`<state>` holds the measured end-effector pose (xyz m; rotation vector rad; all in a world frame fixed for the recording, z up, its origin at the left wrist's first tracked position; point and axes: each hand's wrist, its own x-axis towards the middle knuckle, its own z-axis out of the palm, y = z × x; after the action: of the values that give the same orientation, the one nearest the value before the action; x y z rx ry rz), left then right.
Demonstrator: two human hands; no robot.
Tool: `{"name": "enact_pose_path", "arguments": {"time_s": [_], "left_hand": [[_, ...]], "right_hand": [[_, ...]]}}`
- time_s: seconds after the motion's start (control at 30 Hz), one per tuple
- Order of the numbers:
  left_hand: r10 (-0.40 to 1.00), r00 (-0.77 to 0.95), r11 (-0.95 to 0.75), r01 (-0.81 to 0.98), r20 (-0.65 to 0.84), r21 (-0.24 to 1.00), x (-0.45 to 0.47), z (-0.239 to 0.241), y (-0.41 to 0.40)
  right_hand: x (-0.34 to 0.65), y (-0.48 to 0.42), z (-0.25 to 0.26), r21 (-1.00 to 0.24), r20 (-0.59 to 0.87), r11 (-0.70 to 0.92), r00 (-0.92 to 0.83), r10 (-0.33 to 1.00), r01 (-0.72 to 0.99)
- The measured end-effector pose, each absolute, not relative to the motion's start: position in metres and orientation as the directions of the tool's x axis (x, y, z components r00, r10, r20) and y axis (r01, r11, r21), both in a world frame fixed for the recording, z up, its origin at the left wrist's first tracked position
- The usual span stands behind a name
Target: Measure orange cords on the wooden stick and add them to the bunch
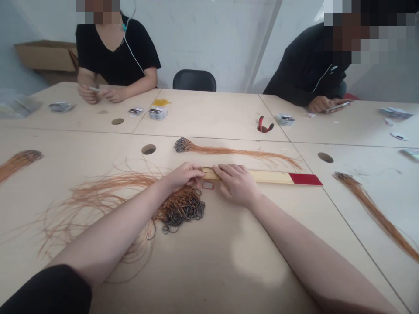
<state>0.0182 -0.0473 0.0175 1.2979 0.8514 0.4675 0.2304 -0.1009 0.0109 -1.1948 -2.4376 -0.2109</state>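
Observation:
A flat yellow strip with a red end lies across the table before me. My left hand is closed in a pinch at the strip's left end; what sits between its fingertips is too small to make out. Over the strip, just to the right, my right hand bends its fingers across it and holds it down. Under and beside my left wrist spreads a loose pile of orange lines with dark curved hooks. A small red-bordered label shows on the table between my hands.
Beyond the strip lies a tied-looking bundle of orange lines; others lie at left and right. Red-handled pliers stand in a table hole. Small packet stacks sit farther back. Two people sit opposite, each holding a device.

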Motion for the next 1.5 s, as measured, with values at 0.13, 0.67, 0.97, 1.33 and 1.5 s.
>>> {"name": "enact_pose_path", "arguments": {"time_s": [0.13,0.67,0.97,1.33,1.5], "left_hand": [[0.735,0.618,0.284,0.092,-0.279,0.954,0.017,0.017,-0.044],[0.716,0.613,0.259,0.211,-0.334,0.943,0.018,0.015,-0.042],[0.558,0.758,0.334,0.166,-0.337,0.928,0.009,0.009,-0.037],[0.617,0.710,0.305,0.181,-0.339,0.935,0.010,0.012,-0.038],[0.673,0.676,0.264,0.159,-0.300,0.951,0.014,0.016,-0.041]], "right_hand": [[0.230,-0.099,0.008,0.012,0.420,0.616,-0.563,0.712,0.788],[0.234,-0.093,0.012,-0.002,0.275,0.629,-0.604,0.748,0.778],[0.243,-0.091,0.031,-0.355,0.137,0.576,-0.569,0.811,0.736],[0.238,-0.092,0.017,-0.157,0.217,0.604,-0.569,0.793,0.782],[0.228,-0.097,0.005,0.103,0.290,0.544,-0.548,0.785,0.833]]}}
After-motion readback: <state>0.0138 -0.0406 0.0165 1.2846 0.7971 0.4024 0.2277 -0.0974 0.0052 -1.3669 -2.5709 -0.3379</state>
